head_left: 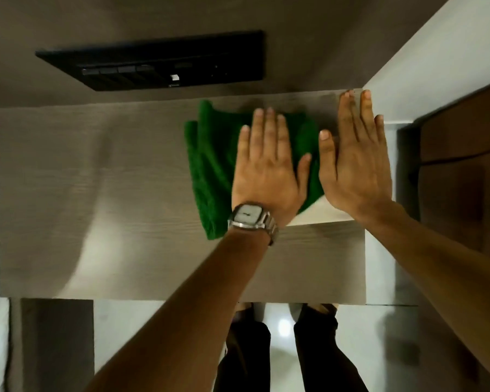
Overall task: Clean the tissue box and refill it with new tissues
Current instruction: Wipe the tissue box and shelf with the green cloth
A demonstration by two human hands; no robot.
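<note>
1. Left hand: flat, fingers extended, gripping nothing, palm pressing on green cloth.
2. Right hand: flat, fingers spread, gripping nothing, beside the cloth.
3. Cloth lies on table, near its far right corner.
4. White box: partly visible beneath both hands.

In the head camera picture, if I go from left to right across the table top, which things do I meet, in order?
Green cloth → left hand, flat on the cloth, with wristwatch → right hand, open, near the table right edge.

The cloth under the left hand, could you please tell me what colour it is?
The cloth is green, seen in the head view.
</note>
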